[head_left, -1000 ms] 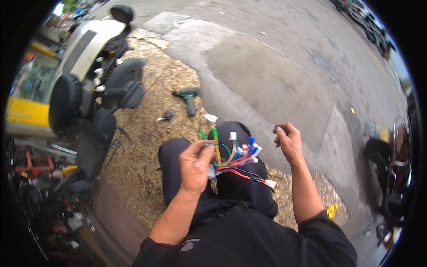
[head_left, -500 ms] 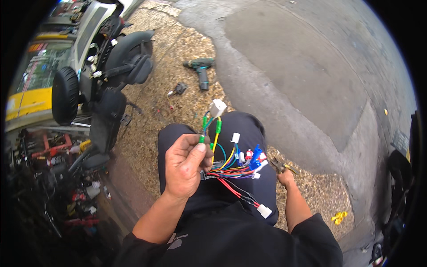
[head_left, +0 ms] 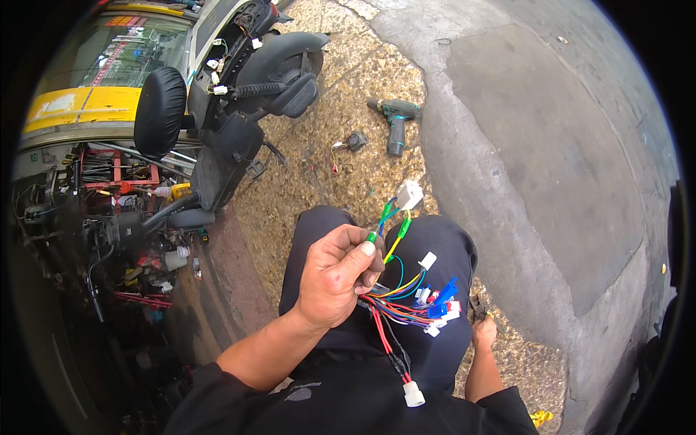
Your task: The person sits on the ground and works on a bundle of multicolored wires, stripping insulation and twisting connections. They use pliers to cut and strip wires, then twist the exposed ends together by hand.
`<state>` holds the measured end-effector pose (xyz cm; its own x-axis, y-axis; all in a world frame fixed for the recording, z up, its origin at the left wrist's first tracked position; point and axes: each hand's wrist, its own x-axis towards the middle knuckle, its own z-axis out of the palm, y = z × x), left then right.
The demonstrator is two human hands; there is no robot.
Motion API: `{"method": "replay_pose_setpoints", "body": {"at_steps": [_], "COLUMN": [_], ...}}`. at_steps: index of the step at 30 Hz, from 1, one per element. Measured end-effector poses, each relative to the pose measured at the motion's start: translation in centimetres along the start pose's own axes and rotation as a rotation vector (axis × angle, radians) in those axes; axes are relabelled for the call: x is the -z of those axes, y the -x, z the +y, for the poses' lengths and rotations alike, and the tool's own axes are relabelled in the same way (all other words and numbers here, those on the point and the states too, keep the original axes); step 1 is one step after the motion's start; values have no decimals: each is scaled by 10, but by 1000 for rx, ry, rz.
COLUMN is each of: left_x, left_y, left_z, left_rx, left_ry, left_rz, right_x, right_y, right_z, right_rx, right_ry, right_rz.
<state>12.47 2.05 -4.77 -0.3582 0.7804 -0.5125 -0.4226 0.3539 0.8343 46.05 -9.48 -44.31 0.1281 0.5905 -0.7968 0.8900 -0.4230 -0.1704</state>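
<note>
Above my lap, my left hand (head_left: 339, 275) pinches a green-sleeved wire connector (head_left: 372, 237) between thumb and fingers. Beside it, blue and yellow wires with green sleeves run up to a white plug (head_left: 409, 194). A bundle of coloured wires (head_left: 395, 308) spreads over my thighs from under that hand, ending in white, blue and red plugs. Thicker red and black wires lead down to another white plug (head_left: 413, 394). Low beside my right knee, my right hand (head_left: 484, 332) is closed on a pair of pliers (head_left: 478, 308); its fingers are partly hidden.
A cordless drill (head_left: 396, 123) and a small black part with wires (head_left: 354, 141) lie on the pebbled ground ahead. A partly stripped scooter (head_left: 239, 109) stands at the left, near a heap of tools and parts (head_left: 116, 181). Something yellow (head_left: 540, 418) lies at the lower right.
The view has swung left, so the scene sits further right. My left hand keeps its pinch on the green-sleeved connector. My right hand stays with the pliers beside the knee.
</note>
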Motion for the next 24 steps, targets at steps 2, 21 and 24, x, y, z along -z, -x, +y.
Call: {"method": "replay_pose_setpoints", "body": {"at_steps": [2,21,24], "left_x": [-1,19,19], "left_y": [-2,14,14], "left_z": [0,-2,-4], "left_rx": [9,-339,-454], "left_ry": [-18,-250,-312], "left_rz": [-32,27,10], "right_x": [-2,38,108], "right_y": [-6,-22,11], "right_z": [4,-16,-41], "right_rx": [18,-63,36], "right_ry": [-9,-376,-919], "right_rz": [22,176,-45]}}
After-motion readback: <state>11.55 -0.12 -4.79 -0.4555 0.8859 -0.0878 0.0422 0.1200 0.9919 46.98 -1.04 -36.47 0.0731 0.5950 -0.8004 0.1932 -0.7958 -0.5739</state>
